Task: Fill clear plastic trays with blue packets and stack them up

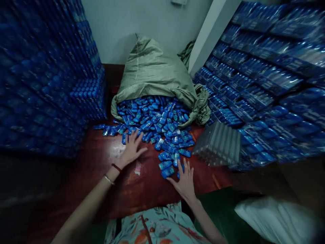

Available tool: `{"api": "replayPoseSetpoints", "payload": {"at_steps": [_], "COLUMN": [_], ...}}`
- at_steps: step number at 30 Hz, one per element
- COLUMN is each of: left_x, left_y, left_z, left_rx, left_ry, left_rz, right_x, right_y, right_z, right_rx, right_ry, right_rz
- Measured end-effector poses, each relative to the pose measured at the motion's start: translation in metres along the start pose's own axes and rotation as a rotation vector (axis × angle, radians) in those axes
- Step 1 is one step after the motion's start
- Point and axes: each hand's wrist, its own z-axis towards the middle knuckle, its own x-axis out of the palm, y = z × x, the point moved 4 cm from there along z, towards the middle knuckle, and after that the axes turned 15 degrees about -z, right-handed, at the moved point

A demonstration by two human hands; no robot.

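Observation:
Many small blue packets (166,147) spill from the mouth of a large green sack (157,71) onto a reddish-brown surface (101,173). My left hand (132,149), with a red band and a silvery bracelet at the wrist, has its fingers spread at the near left edge of the pile and holds nothing. Fingers apart, my right hand (185,181) is at the near right end of the packets, its fingertips over or against one of them. A small pink and white scrap (137,168) lies between the hands.
Tall stacks of blue packs rise on the left (43,78) and on the right (254,74). A stack of clear ribbed plastic trays (219,144) stands right of the pile. A white bag (271,217) lies at the lower right. Behind the sack is a pale wall (106,30).

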Motion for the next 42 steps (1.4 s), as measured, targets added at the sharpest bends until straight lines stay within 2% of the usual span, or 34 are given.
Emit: {"api": "replayPoseSetpoints", "payload": {"at_steps": [2,3,5,7,10,13,16,19,21,23,25,27,29,32,36,39,42], "left_x": [0.026,0.036,0.045,0.040,0.019,-0.003,-0.014,-0.015,-0.013,-0.012,-0.012,-0.012,-0.011,-0.008,-0.003,-0.004,-0.007], "left_y": [-0.031,-0.038,-0.037,-0.020,0.018,0.047,0.058,0.053,0.046,0.041,0.037,0.034,0.031,0.025,0.022,0.023,0.024], "left_z": [-0.014,-0.020,-0.029,-0.035,-0.042,-0.048,-0.051,-0.053,-0.054,-0.056,-0.057,-0.056,-0.053,-0.047,-0.040,-0.040,-0.044], "left_rx": [0.137,0.161,0.121,0.022,-0.142,-0.257,-0.283,-0.266,-0.261,-0.282,-0.326,-0.374,-0.382,-0.300,-0.211,-0.220,-0.230], "left_ry": [0.189,0.236,0.222,0.122,-0.023,-0.085,-0.105,-0.164,-0.259,-0.358,-0.415,-0.417,-0.382,-0.294,-0.217,-0.272,-0.360], "left_rz": [-0.001,0.003,0.029,0.074,0.116,0.074,-0.053,-0.168,-0.197,-0.189,-0.163,-0.124,-0.076,0.018,0.108,0.116,0.104], "right_x": [0.002,0.003,0.003,0.003,0.004,0.006,0.002,-0.009,-0.019,-0.027,-0.027,-0.019,-0.007,0.005,0.009,0.007,0.001], "right_y": [0.023,0.036,0.061,0.085,0.116,0.142,0.159,0.155,0.133,0.095,0.049,0.012,-0.003,0.013,0.071,0.110,0.129], "right_z": [0.024,0.036,0.060,0.078,0.098,0.112,0.123,0.125,0.119,0.109,0.099,0.094,0.097,0.110,0.133,0.148,0.158], "right_rx": [-0.041,-0.067,-0.102,-0.100,-0.064,-0.093,-0.225,-0.377,-0.368,-0.222,0.039,0.218,0.222,0.115,-0.077,-0.248,-0.343], "right_ry": [0.009,0.011,0.005,-0.019,-0.043,-0.033,-0.017,-0.065,-0.196,-0.361,-0.463,-0.402,-0.302,-0.190,-0.138,-0.141,-0.120], "right_rz": [0.015,0.030,0.064,0.096,0.149,0.244,0.387,0.501,0.472,0.345,0.184,0.064,0.025,0.071,0.184,0.287,0.348]}}
